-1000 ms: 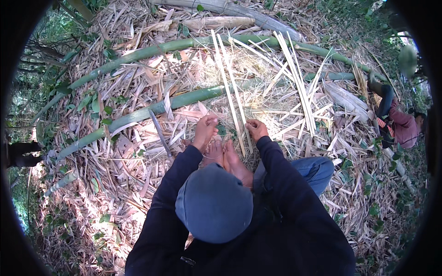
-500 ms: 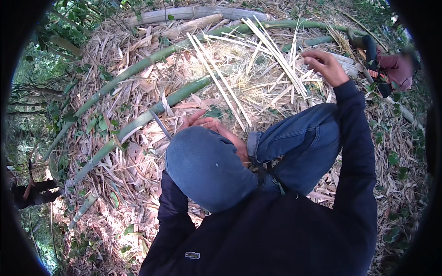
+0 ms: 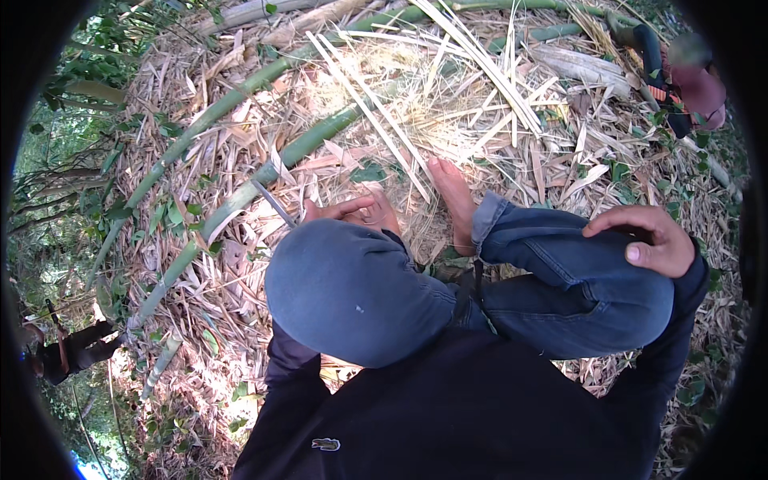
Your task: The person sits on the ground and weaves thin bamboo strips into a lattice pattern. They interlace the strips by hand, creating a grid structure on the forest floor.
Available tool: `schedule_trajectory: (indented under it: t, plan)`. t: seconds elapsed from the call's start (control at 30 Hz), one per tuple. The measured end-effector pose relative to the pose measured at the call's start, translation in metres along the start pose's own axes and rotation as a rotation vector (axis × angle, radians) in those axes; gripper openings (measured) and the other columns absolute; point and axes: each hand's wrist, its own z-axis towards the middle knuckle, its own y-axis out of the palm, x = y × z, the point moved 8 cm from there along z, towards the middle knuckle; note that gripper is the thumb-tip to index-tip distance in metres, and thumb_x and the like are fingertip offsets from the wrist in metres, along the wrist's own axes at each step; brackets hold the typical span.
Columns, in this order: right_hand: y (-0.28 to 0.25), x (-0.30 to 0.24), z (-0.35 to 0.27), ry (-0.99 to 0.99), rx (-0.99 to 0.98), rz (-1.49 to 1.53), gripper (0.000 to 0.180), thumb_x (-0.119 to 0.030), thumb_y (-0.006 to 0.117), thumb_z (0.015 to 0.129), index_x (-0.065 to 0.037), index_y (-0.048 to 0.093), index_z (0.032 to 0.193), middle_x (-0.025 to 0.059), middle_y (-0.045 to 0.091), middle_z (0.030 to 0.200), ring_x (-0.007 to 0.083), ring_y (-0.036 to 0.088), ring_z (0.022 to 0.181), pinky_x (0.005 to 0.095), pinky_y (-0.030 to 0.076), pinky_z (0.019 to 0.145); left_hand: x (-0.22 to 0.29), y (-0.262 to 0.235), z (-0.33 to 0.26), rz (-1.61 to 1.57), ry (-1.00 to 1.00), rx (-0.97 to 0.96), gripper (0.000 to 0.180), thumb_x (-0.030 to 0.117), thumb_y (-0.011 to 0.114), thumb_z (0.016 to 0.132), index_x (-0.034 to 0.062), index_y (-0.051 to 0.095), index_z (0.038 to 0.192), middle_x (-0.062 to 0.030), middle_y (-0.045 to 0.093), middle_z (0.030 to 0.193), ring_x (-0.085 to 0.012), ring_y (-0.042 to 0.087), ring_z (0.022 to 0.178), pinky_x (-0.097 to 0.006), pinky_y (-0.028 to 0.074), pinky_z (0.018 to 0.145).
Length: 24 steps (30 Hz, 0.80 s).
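My left hand (image 3: 360, 210) shows past my bent left knee, its fingers curled; the knee hides part of it and whatever it may hold. Close by, a narrow grey metal blade (image 3: 274, 204) sticks out from behind the knee, its lower end hidden. Over my right knee lies my right hand (image 3: 652, 240), fingers loosely bent, thumb apart, nothing in it. Beyond my bare foot (image 3: 452, 200), several long pale split strips (image 3: 488, 68) lie on a heap of fine shavings (image 3: 420, 120).
Green bamboo poles (image 3: 300, 148) cross the ground from lower left to upper right. Dry leaves cover the ground. A grey log (image 3: 580, 68) lies at the upper right. One person (image 3: 696, 88) sits at the far right; another (image 3: 68, 352) is at the far left among greenery.
My right hand has come down from beside the strips to my right knee. My right knee has dropped outward, and my bare foot shows more. The left hand stays near the blade.
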Motion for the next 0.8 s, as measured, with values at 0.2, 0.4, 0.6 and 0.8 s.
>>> schedule_trajectory:
  t: [0.2, 0.4, 0.6, 0.8]
  plan:
    - [-0.005, 0.014, 0.041, 0.142, 0.087, 0.156, 0.048, -0.036, 0.063, 0.094, 0.005, 0.063, 0.119, 0.0151, 0.067, 0.112, 0.0229, 0.063, 0.109, 0.0341, 0.044, 0.099, 0.013, -0.008, -0.005, 0.246, -0.022, 0.341, 0.08, 0.059, 0.023, 0.103, -0.0099, 0.049, 0.133, -0.0201, 0.068, 0.091, -0.0295, 0.07, 0.092, -0.041, 0.057, 0.086]
    - [-0.046, 0.043, 0.148, 0.154, -0.094, -0.218, 0.041, -0.032, 0.06, 0.098, 0.003, 0.064, 0.119, 0.0101, 0.069, 0.098, 0.017, 0.065, 0.091, 0.0311, 0.052, 0.083, 0.027, -0.083, 0.082, 0.622, -0.2, 0.53, 0.04, 0.034, 0.054, 0.101, 0.0, 0.06, 0.122, -0.0078, 0.068, 0.097, -0.0159, 0.066, 0.084, -0.028, 0.055, 0.076]
    - [-0.061, 0.114, 0.313, -0.027, -0.039, -0.509, 0.034, -0.028, 0.057, 0.099, 0.002, 0.066, 0.111, 0.0129, 0.068, 0.089, 0.0187, 0.066, 0.08, 0.0331, 0.054, 0.075, 0.018, -0.193, 0.156, 0.918, -0.439, 0.69, 0.03, 0.03, 0.064, 0.096, 0.0008, 0.063, 0.104, -0.0038, 0.066, 0.086, -0.0103, 0.063, 0.07, -0.025, 0.053, 0.06]
    - [0.02, 0.192, 0.38, 0.005, -0.16, -0.468, 0.034, -0.032, 0.061, 0.094, -0.004, 0.069, 0.111, 0.02, 0.071, 0.092, 0.032, 0.069, 0.085, 0.0429, 0.053, 0.079, -0.027, -0.222, 0.183, 0.787, -0.436, 0.77, 0.021, 0.019, 0.064, 0.096, 0.0003, 0.06, 0.088, -0.0063, 0.066, 0.077, -0.0109, 0.061, 0.059, -0.025, 0.051, 0.051]
